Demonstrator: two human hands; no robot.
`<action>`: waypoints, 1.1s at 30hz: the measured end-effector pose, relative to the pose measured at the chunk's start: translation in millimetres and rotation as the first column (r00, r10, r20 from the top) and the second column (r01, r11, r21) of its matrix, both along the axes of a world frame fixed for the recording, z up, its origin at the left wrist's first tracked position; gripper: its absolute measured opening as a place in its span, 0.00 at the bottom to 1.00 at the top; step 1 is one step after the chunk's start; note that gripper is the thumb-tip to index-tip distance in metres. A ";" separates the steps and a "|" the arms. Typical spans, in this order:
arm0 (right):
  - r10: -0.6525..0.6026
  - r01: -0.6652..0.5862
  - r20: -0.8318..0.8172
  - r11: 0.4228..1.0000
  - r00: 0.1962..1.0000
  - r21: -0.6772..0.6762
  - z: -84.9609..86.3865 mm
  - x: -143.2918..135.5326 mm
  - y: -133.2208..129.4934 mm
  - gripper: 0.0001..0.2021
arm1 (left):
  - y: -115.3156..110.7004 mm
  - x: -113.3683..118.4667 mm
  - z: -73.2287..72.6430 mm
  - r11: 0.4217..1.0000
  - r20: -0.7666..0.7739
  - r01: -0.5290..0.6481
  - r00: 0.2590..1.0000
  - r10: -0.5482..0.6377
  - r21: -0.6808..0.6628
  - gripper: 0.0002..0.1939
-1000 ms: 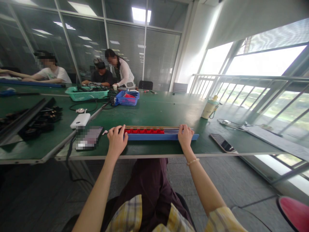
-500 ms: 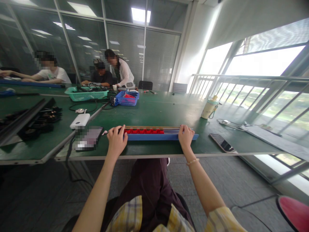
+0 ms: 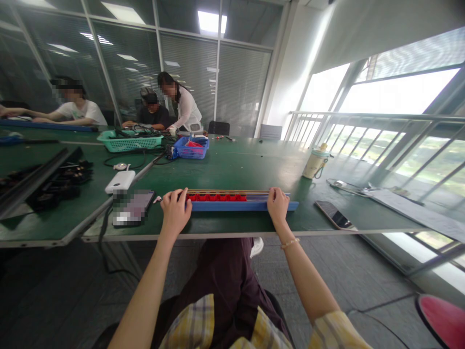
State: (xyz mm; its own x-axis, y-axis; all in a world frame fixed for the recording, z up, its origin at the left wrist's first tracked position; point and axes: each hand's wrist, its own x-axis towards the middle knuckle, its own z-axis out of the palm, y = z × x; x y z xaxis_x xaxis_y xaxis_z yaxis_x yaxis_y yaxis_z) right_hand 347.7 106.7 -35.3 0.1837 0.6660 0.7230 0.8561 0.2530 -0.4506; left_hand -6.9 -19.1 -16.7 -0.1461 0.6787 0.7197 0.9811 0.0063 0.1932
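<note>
A long blue channel (image 3: 240, 206) lies lengthwise on the green table in front of me. Several red blocks (image 3: 217, 198) sit in a row inside its left and middle part, and thin yellowish strands (image 3: 218, 191) run along its far side. My left hand (image 3: 176, 206) is wrapped round the channel's left end, thumb toward the near wall and fingers over the top. Close to the right end, my right hand (image 3: 277, 202) has its fingers curled down over the channel. The fingertips of both hands are partly hidden.
On the left lie a blurred phone (image 3: 136, 208), a white power bank (image 3: 120, 182) and cables. A green basket (image 3: 132, 144) and a blue basket (image 3: 192, 151) stand farther back. To the right are another phone (image 3: 334, 214) and a cup (image 3: 314, 163). Three people work across the table.
My right hand has shifted slightly left along the channel and its fingers are drawn closer together. My left hand and the channel stay put. A white shoe shows more under the table.
</note>
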 end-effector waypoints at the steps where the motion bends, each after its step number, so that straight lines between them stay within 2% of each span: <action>1: 0.001 -0.001 -0.002 1.000 1.000 0.000 0.0 -0.2 -0.1 0.18 | 0.0 -0.1 -0.1 1.000 0.001 0.001 1.000 -0.001 0.000 0.24; 27: -0.015 0.015 -0.007 1.000 1.000 -0.026 2.3 -1.7 -2.7 0.18 | 0.7 0.4 0.1 1.000 0.007 0.001 1.000 -0.001 0.004 0.24; 33: -0.029 0.029 -0.016 1.000 0.999 0.005 2.7 -1.0 -3.4 0.19 | 0.2 0.8 0.2 1.000 0.006 0.007 1.000 -0.007 0.010 0.24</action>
